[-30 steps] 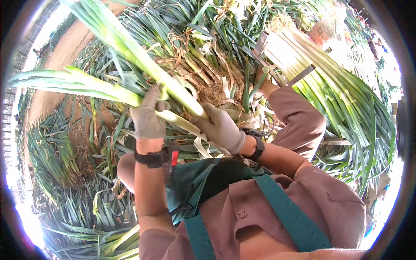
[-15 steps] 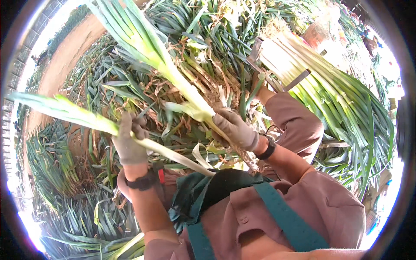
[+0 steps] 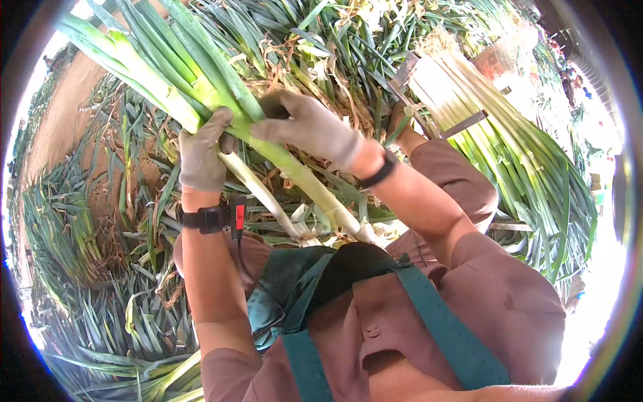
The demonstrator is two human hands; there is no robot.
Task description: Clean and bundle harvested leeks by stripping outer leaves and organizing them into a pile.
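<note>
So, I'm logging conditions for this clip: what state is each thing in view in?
Left hand: gloved, closed around the thinner leek
Right hand: gloved, blurred, at the thicker leek; grip unclear
thinner leek: held, slanting, shank pale
thicker leek: slanting alongside, leaves green
Leek stack: lying in the metal frame, white shanks bared, leaves drooping
metal frame: loaded
Leek heap: piled, dry brown leaves among green
Green apron: worn, creased

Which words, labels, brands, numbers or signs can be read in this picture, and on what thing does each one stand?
None can be read.
Pale wrapping, upper right: reddish marks, perhaps print, too blurred to read.
Red patch beside the left wrist: any lettering is too small to read.
Held leeks, left glove, right glove: no lettering visible.
</note>
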